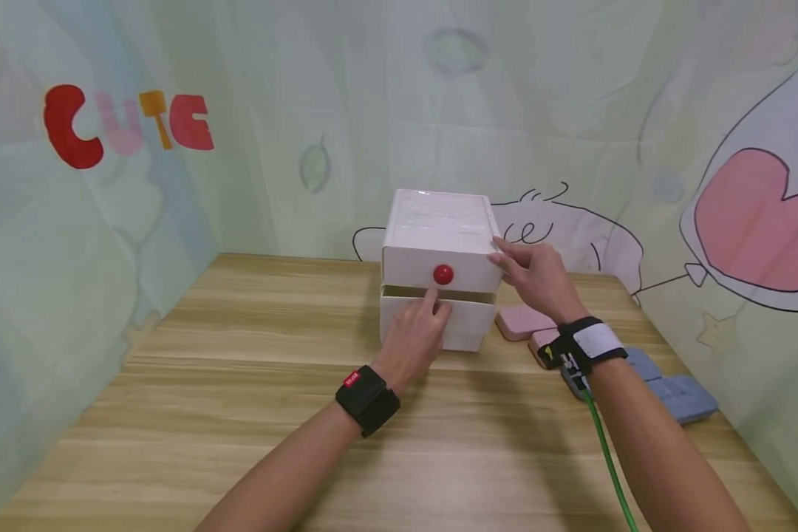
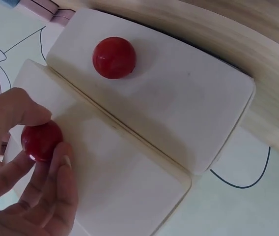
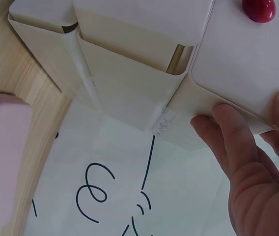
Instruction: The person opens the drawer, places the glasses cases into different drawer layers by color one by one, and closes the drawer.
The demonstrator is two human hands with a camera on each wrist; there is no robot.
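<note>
Now, on the light wood-grain desk [image 1: 239, 414] spread below the fingers, a boxy white three-drawer cabinet [image 1: 442, 222] stands right between the two hands, and it looks like a drawer-sliding step is on! The white middle drawer [image 1: 472, 325], directly ahead of the left fingers, sits slightly out, with a dark slit above its front; whether it's going out or in, this moment won't tell. Next, I'd judge, calls for a straight, level slide through the left fingers while the right ones brace.

Over to the poses: the right hand [image 1: 539, 277] reaches in higher, fingers clasping the cabinet's upper front corner, thumb at the front, the others along the side wall. The left hand [image 1: 415, 332] reaches forward lower down, thumb and fingers pinching a glossy red round knob [image 2: 42, 140] on that middle front. Two matching ones go unheld: the upper red knob [image 1: 442, 274] just above the left fingertips, the lower red knob [image 2: 114, 57] below them.
</note>
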